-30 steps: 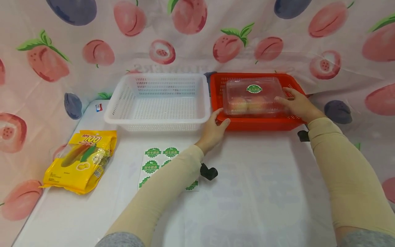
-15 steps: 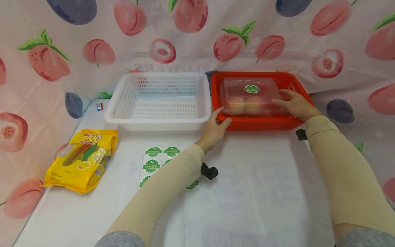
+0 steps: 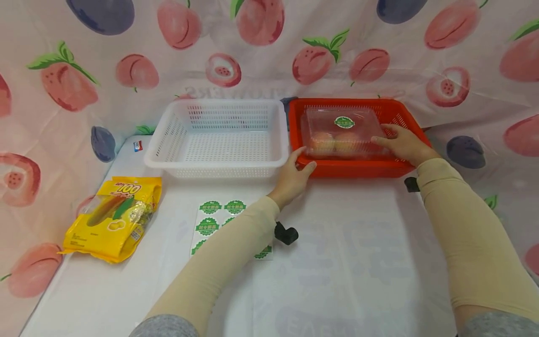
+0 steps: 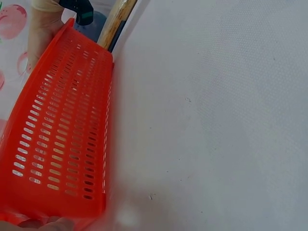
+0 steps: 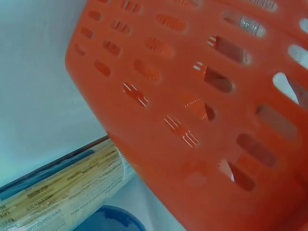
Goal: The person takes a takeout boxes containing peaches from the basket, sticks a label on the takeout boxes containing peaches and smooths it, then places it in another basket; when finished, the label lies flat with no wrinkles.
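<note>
A clear plastic clamshell box [image 3: 366, 124] with a green-and-white round sticker [image 3: 344, 122] on its lid sits inside the red basket [image 3: 358, 169]. Pale yellow-red round fruits [image 3: 322, 142] show through its front. My right hand [image 3: 406, 142] holds the box's right end, thumb toward the front and fingers farther back. At the basket's left front corner, my left hand [image 3: 290, 180] grips the rim, its thumb on the front side. The left wrist view shows the basket's slotted wall [image 4: 62, 130] with fingertips [image 4: 57, 224] at the bottom edge. Slotted red wall [image 5: 159, 106] fills most of the right wrist view.
A white slotted basket [image 3: 216, 165] stands left of the red one. On the white table [image 3: 358, 262] lie a yellow snack bag [image 3: 98, 238] and a sheet of green round stickers [image 3: 207, 226], partly under the left forearm. A printed packet of thin yellow sticks [image 5: 82, 192] lies beside the red basket.
The clear box has shifted slightly left and lower into the red basket, my right hand moving with it. My left hand has stayed at the basket corner.
</note>
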### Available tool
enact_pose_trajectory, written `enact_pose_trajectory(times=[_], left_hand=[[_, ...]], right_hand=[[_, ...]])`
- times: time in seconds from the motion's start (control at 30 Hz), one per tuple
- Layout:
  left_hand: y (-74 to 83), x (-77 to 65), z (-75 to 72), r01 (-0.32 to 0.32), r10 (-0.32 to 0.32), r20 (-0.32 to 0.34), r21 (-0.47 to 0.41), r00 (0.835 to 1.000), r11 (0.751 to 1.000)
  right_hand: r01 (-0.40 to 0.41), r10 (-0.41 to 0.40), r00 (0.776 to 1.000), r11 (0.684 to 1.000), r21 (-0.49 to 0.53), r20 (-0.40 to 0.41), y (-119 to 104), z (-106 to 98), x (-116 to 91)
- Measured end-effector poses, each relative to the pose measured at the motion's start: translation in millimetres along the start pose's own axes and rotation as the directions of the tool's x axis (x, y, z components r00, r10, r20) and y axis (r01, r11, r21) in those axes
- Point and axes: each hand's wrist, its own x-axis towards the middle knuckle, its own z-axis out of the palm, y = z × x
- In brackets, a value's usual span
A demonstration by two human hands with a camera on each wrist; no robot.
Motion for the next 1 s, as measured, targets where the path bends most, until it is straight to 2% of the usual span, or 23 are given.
enact_pose_trajectory(times=[0.27,0.43,0.53,0.63,0.7,0.77,0.87,0.93,1.0], left_hand=[[1.0,1.2,-0.6,0.035,-0.034,0.041,-0.046,0.999,0.998],[2.2,-0.3,-0.2,0.056,-0.056,0.051,-0.002,0.997,0.998],[2.6,-3.5,-2.0,0.064,-0.065,0.076,0.014,0.995,0.998],[2.3,-8.0,-7.1,0.078,-0.075,0.131,-0.018,0.989,0.997],[2.8,-12.8,-15.1,0.092,-0.085,0.190,-0.031,0.978,0.995],[4.2,-19.0,-27.4,0.099,-0.096,0.259,0.003,0.961,0.995],[9.1,-30.7,-51.6,0.078,-0.119,0.361,0.128,0.925,0.989],[15.5,-38.6,-70.8,0.032,-0.116,0.401,0.210,0.909,0.977],[24.8,-45.1,-91.9,-0.016,-0.102,0.400,0.282,0.911,0.959]], right_hand=[[-0.014,0.014,1.000,1.000,-0.021,0.005,8.5,-2.5,-1.8],[-0.028,0.028,1.000,1.000,-0.013,-0.009,12.8,-5.0,-6.1],[-0.018,0.019,0.998,1.000,0.008,-0.056,14.9,-7.5,-12.9],[0.020,-0.015,0.994,0.999,0.041,-0.111,11.6,-11.4,-21.9],[0.056,-0.051,0.989,0.998,0.034,-0.139,5.3,-14.0,-27.1],[0.092,-0.088,0.985,0.995,0.023,-0.145,-3.2,-15.8,-32.9],[0.130,-0.130,0.980,0.991,-0.009,-0.152,-15.6,-17.4,-43.4],[0.144,-0.144,0.978,0.990,-0.011,-0.153,-24.0,-18.3,-52.4],[0.152,-0.150,0.976,0.988,-0.001,-0.158,-32.1,-19.3,-62.3]])
